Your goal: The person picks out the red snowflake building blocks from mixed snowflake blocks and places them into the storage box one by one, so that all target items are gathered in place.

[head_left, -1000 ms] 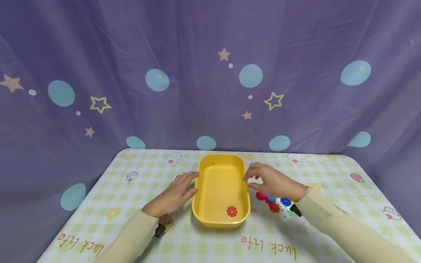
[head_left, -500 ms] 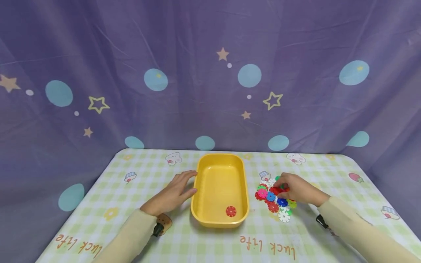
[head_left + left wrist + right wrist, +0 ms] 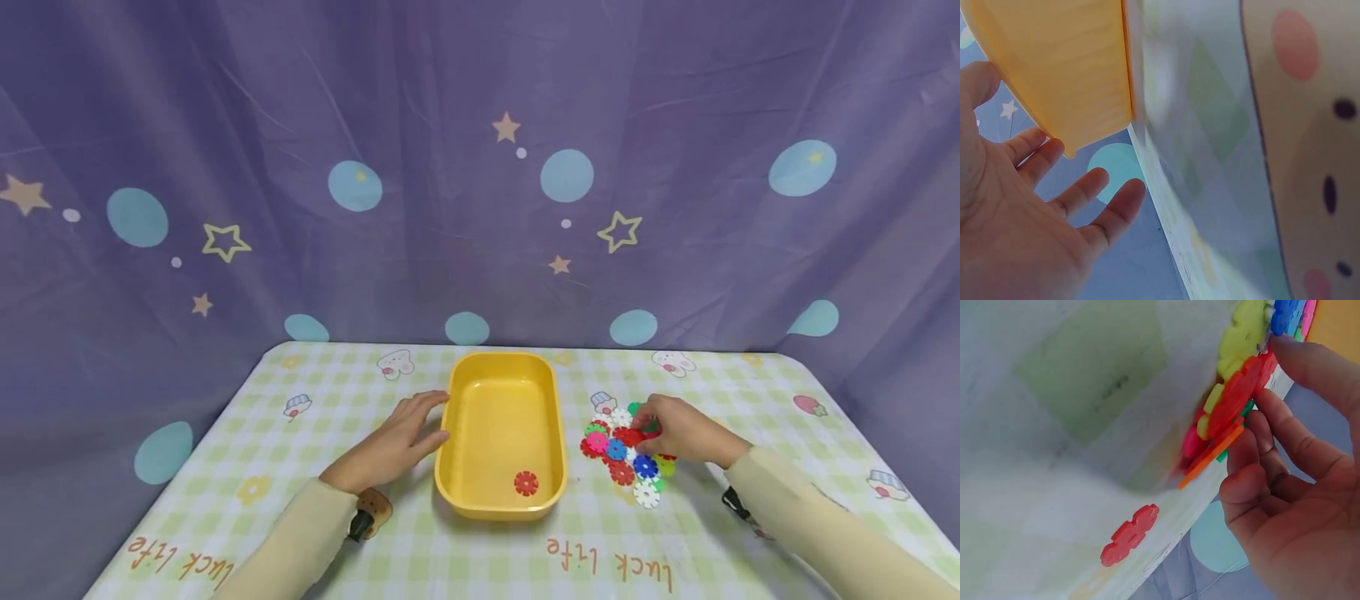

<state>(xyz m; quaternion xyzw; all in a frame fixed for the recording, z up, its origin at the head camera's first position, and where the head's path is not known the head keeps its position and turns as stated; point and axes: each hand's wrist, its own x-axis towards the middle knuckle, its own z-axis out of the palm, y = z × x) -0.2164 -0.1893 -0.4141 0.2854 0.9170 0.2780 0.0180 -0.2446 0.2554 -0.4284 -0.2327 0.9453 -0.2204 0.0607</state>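
A yellow tray (image 3: 506, 417) holds one red toothed plastic disc (image 3: 527, 483) near its front right corner. At the tray's left side, my left hand (image 3: 390, 450) rests its fingertips and thumb against the rim; its fingers (image 3: 1116, 212) are spread in the left wrist view. My right hand (image 3: 686, 429) reaches over a pile of toothed discs (image 3: 622, 473) right of the tray, touching them with its fingertips. The right wrist view shows a gap between thumb and index finger, beside red discs (image 3: 1235, 397) and a yellow disc (image 3: 1244, 337). No disc is plainly lifted.
A single red disc (image 3: 1130, 534) lies apart from the pile in the right wrist view. Green-and-white checked cloth (image 3: 480, 558) covers the table. Behind its far edge hangs a purple curtain (image 3: 450, 208) with printed stars and balloons.
My right hand moved from the tray's right rim to the disc pile, then stayed there with its fingers shifting slightly. My left hand stayed at the tray.
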